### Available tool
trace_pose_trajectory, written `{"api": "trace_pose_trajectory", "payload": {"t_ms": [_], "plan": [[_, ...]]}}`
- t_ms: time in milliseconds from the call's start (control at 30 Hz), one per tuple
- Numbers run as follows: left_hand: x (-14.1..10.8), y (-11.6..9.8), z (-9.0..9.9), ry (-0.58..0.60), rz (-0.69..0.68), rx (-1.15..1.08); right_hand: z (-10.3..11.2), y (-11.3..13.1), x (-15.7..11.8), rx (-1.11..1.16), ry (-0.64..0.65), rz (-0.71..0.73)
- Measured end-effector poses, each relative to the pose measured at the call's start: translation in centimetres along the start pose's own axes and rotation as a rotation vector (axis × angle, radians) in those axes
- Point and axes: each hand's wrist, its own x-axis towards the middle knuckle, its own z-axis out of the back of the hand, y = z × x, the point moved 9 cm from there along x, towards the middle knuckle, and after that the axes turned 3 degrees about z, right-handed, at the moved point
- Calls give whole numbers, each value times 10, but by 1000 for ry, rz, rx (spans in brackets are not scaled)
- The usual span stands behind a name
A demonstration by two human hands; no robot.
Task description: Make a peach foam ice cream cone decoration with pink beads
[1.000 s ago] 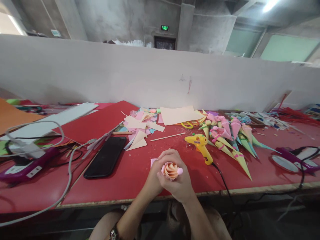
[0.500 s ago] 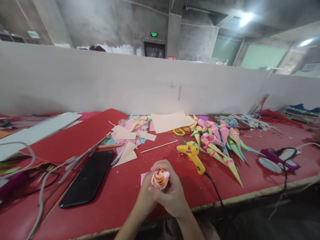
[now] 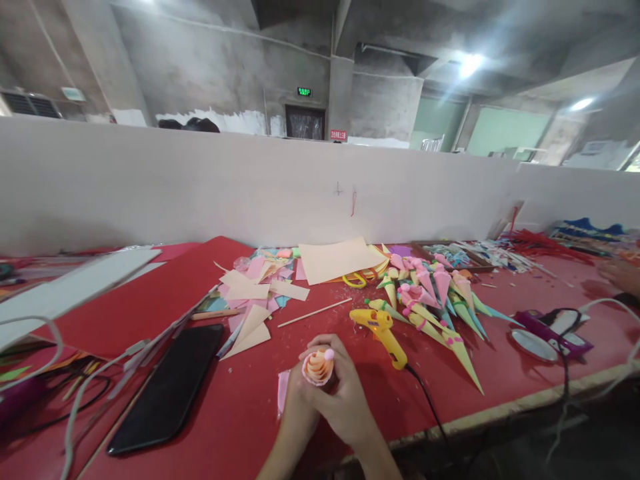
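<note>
A peach paper ice cream cone [image 3: 317, 369] with a swirled top, pinkish rim and small pink ball is held between my two hands near the table's front edge. My right hand [image 3: 343, 393] curls around its right side, fingers over the far side. My left hand [image 3: 299, 395] is closed against it from the left, partly covered by the right. The cone's lower part is hidden in the hands. A pink packet [image 3: 283, 393] lies beside my left wrist. To the right rests a yellow glue gun [image 3: 383, 333] with a black cord.
Finished paper cones [image 3: 435, 293] are heaped right of the glue gun. Paper scraps [image 3: 250, 290], a wooden stick [image 3: 315, 312] and yellow-handled scissors [image 3: 354, 280] lie ahead. At left is a black phone [image 3: 167, 390]. Another person's hand [image 3: 623, 273] shows at far right.
The camera view has tilted up, so the table sits lower in the picture. Both hands still hold the cone, its swirled top now turned slightly. The other person's hand shows more at far right.
</note>
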Motion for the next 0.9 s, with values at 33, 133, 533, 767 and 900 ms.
{"api": "trace_pose_trajectory", "payload": {"t_ms": [33, 133, 533, 767, 900], "plan": [[1, 0, 1, -13, 24, -25, -1, -1, 0, -10, 8, -10], [1, -2, 0, -31, 65, -78, 1, -6, -1, -43, 0, -45], [-8, -10, -14, 63, 62, -169, 13, -7, -1, -271, -51, -136], [-11, -11, -18, 77, 28, -218, 8, -2, 3, -385, 7, -117], [-11, -9, -20, 102, 31, -212, 12, 2, 0, -435, -3, -112]]}}
